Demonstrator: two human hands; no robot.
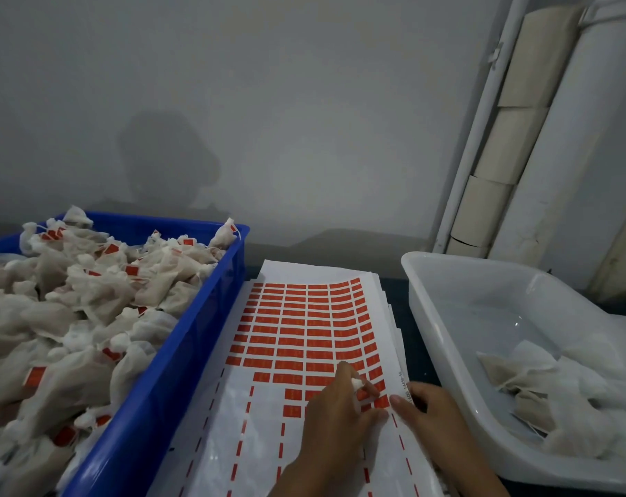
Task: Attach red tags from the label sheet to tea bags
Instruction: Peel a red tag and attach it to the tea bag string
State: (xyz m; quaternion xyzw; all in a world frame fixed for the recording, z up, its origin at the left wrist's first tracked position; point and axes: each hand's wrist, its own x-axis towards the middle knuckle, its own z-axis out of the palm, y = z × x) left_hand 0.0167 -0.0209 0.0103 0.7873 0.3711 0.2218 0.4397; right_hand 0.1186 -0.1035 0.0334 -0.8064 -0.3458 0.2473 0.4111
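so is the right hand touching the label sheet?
Touching. Head view: right hand rests its thumb tip on the label sheet edge beside a red tag.

A white paper label sheet (304,353) is covered in its upper part by a regular grid of small red-orange rectangular tags (304,331); in the lower part only white backing is left, crossed by dashed red lines. A deep blue rectangular plastic crate (182,353) is filled with off-white, beige-tinged gauze tea bags (89,310), among which small red tags are scattered. A translucent white plastic tub (447,317) is seen with a few pale beige and white tea bags (540,389) inside. The wall (268,102) behind is shown in flat grey, with white pipes (569,156) and beige cardboard-coloured rolls (512,145) beside it.
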